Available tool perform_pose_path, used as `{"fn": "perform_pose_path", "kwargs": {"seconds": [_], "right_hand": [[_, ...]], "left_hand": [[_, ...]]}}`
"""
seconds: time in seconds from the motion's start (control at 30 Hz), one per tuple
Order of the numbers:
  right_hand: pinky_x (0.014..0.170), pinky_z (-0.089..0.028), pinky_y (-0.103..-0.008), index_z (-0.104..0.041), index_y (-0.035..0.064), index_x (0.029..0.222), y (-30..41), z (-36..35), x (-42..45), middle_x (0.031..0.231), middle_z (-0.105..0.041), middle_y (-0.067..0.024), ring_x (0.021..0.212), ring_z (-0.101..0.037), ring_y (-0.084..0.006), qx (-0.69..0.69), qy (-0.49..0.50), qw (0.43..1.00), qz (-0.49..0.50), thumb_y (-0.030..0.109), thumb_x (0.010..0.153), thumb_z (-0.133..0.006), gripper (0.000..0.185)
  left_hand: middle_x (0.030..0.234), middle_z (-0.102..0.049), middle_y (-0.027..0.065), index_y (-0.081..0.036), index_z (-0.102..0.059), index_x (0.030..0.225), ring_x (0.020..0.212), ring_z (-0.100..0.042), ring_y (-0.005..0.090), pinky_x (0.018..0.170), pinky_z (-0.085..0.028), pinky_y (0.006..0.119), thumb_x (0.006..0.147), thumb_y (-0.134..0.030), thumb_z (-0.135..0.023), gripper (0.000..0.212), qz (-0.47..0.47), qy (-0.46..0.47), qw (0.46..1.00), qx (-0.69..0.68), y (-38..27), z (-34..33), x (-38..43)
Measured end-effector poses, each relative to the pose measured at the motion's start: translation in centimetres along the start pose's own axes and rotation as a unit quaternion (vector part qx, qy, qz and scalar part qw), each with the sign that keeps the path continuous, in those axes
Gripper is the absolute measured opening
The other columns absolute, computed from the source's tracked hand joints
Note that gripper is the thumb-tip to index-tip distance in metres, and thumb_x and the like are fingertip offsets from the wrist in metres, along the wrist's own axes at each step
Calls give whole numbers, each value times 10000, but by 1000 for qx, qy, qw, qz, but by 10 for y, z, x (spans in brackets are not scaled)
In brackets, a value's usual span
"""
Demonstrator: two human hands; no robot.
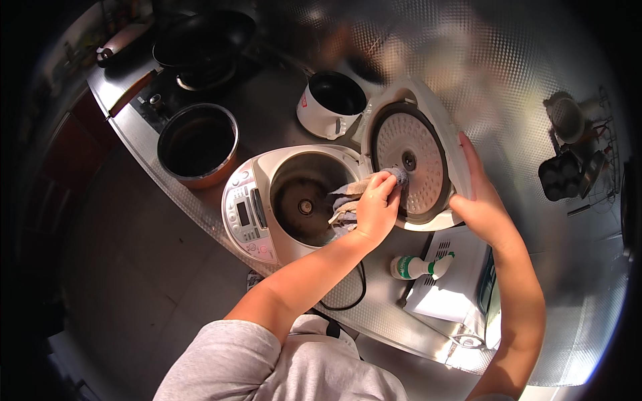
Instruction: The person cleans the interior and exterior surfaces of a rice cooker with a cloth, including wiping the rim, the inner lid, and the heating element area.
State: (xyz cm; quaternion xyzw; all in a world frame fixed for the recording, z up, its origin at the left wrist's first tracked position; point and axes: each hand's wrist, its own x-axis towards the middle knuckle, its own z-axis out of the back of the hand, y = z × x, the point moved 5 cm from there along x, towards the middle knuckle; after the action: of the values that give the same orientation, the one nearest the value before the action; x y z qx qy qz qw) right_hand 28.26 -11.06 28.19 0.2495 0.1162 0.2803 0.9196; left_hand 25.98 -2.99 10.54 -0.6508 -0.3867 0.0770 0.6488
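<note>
An electric rice cooker stands on the metal worktop with its lid raised. The inner pot is out, so the heating plate and its central sensor show in the cavity. My left hand grips a grey and beige cloth and presses part of it against the metal inner plate of the lid, just below its central vent. Loose folds of the cloth hang over the cavity's edge. My right hand holds the lid's outer rim, thumb in front and fingers behind.
A dark-lined pot and a white saucepan stand beyond the cooker. Further left, a wok sits on a stove. A spray bottle lies near a white appliance. A black cord loops by the counter edge. Utensils hang at right.
</note>
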Motion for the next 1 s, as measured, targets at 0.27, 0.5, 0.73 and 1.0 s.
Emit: {"fn": "perform_pose_path", "kwargs": {"seconds": [0.27, 0.5, 0.73, 1.0], "right_hand": [[904, -425, -297, -126, 70, 1457, -5, 1, 2, 1385, -382, -184, 1126, -513, -275, -26, -12, 998, 50, 33, 678, -493, 862], [1081, -227, -316, -130, 43, 1457, 1, -2, 4, 1442, -281, -183, 1345, -277, -277, 44, 14, 999, 6, 38, 671, -500, 868], [1000, -351, -306, -111, 37, 1453, 6, -2, 4, 1408, -352, -195, 1250, -425, -310, -30, 9, 999, 24, 57, 681, -523, 874], [1078, -233, -318, -121, 35, 1456, 3, -3, 5, 1448, -273, -176, 1347, -273, -264, 26, 16, 999, 20, 23, 690, -504, 857]], "left_hand": [[933, -575, 121, 29, -594, 933, 839, -570, 254, 745, -455, 310, 786, -36, -647, 169, 75, 9, 996, -36, 26, -6, -28], [936, -595, 119, 17, -602, 969, 854, -582, 242, 756, -460, 310, 790, -46, -639, 194, 21, 67, 995, -73, -32, -4, -14], [833, -593, 81, 32, -606, 917, 752, -565, 159, 675, -453, 282, 787, -49, -656, 161, 165, 51, 981, -87, -4, -9, -25], [857, -604, 89, 31, -627, 932, 783, -580, 176, 693, -458, 283, 780, -40, -664, 171, 147, 66, 983, -92, 2, -2, -19]]}}
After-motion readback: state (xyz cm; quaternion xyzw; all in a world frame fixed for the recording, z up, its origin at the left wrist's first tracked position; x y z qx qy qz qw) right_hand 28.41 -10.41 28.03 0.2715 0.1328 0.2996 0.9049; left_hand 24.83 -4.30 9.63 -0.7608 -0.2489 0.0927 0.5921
